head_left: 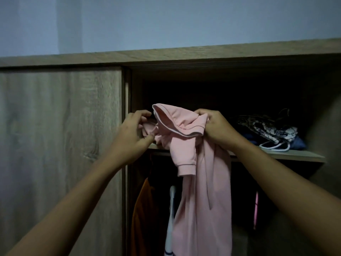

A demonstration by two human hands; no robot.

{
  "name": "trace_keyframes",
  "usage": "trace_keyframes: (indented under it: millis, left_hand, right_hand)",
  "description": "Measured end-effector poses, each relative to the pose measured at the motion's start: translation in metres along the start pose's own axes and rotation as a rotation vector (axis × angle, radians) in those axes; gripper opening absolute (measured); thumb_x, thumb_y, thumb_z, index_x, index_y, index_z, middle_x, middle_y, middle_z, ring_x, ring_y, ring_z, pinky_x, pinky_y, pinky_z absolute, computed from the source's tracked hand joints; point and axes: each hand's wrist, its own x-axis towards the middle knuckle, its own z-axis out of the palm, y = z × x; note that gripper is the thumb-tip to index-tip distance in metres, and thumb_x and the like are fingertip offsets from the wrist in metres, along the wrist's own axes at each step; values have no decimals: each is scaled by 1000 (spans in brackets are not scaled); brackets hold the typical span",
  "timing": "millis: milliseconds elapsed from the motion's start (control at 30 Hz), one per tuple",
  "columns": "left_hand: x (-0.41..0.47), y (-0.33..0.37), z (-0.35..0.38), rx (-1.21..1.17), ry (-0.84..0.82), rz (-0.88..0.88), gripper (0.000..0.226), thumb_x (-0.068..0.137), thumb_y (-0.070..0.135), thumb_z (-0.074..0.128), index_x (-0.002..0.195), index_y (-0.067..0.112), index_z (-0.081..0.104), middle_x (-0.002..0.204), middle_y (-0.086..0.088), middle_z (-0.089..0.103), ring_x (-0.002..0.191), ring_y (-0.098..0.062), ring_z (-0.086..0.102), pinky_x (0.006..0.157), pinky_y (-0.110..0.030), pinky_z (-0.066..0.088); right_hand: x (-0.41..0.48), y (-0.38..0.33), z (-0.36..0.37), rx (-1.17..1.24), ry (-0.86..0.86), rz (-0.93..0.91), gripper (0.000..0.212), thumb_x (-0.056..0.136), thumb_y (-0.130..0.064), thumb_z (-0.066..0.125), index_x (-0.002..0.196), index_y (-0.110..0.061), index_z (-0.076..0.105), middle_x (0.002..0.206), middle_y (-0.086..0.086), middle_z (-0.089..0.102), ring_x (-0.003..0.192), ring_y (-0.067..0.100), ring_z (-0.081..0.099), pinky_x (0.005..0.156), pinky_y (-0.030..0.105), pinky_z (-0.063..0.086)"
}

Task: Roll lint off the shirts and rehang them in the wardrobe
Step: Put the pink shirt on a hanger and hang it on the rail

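Both arms reach up to the open wood-grain wardrobe. The right hand has its grip bunched tight on the collar end of a pale pink collared shirt, whose body hangs down below the wooden inner shelf. The left hand pinches a fold of pink cloth beside the collar. A black-and-white patterned fabric heap lies on the shelf. Below hang an orange garment and a white one.

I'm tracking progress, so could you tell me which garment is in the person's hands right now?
The pink shirt, gripped by the left hand and right hand. The orange garment hangs below the shelf, untouched.
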Motion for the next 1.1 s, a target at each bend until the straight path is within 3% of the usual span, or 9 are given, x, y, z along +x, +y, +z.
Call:
trace_keyframes:
  millis: [167, 333, 467, 567, 667, 767, 867, 933, 1100]
  left_hand:
    - [-5, -5, 1, -47, -129, -80, 74, 82, 28, 78, 145, 28, 39, 136, 2, 46, 117, -12, 53, 99, -33, 49]
    - [-16, -14, 2, -32, -218, -50, 61, 78, 8, 69, 135, 19, 52, 129, -5, 51, 115, -20, 55, 99, -40, 51]
    - [-27, -12, -5, -80, -202, -54, 56, 70, 18, 60, 126, 20, 57, 121, -2, 56, 109, -20, 59, 95, -41, 52]
    - [-36, 0, -8, -92, -235, 27, 63, 68, 21, 58, 130, 22, 50, 126, -1, 47, 115, -20, 52, 97, -45, 51]
    - [-53, 28, -12, -85, -189, 164, 61, 73, 31, 57, 133, 21, 48, 127, 1, 43, 117, -20, 49, 94, -44, 51]
    - [-77, 60, -17, -214, -91, 294, 43, 80, 39, 60, 113, 12, 55, 109, -2, 49, 97, -20, 54, 81, -39, 49]
    - [-98, 80, -9, -131, -213, 389, 54, 78, 61, 68, 104, 16, 54, 102, 6, 48, 87, -16, 49, 78, -37, 45]
    - [-105, 84, 4, -54, -287, 371, 70, 72, 75, 68, 115, 22, 51, 112, 10, 45, 95, -12, 48, 85, -35, 46]
    - [-95, 63, 13, -97, -198, 208, 69, 69, 59, 69, 125, 25, 44, 118, 2, 44, 104, -19, 51, 88, -45, 51]
  right_hand:
    - [-15, -25, -1, 260, -10, 96, 21, 88, 11, 56, 93, -2, 72, 91, 11, 76, 85, 20, 72, 76, 30, 58]
    - [-34, -44, -12, 507, -45, 117, 19, 84, 5, 55, 98, 1, 67, 91, 9, 72, 82, 17, 69, 71, 22, 55]
    - [-49, -52, -15, 593, -34, 183, 24, 77, -6, 61, 100, 2, 64, 85, 7, 72, 76, 15, 69, 69, 21, 55]
    - [-61, -56, -16, 491, 52, 223, 13, 89, 4, 50, 91, 2, 62, 72, -1, 73, 69, 6, 68, 65, 15, 53]
    - [-71, -64, -12, 396, 225, 247, 33, 93, 15, 39, 78, -7, 58, 55, -7, 69, 56, -11, 63, 58, 4, 45]
    - [-77, -68, -12, 396, 274, 301, 23, 97, 12, 41, 96, -4, 58, 83, -3, 64, 60, -21, 59, 61, -1, 39]
    - [-83, -65, -7, 400, 342, 440, 19, 100, -2, 47, 111, 0, 63, 95, 6, 64, 79, -2, 70, 57, 8, 46]
    - [-90, -70, 0, 444, 373, 524, 14, 98, -1, 50, 102, 0, 64, 84, 11, 63, 57, 3, 66, 46, 11, 45]
    - [-92, -78, 5, 601, 453, 584, 10, 94, 0, 54, 89, -1, 64, 58, 6, 65, 46, 10, 62, 46, 18, 49]
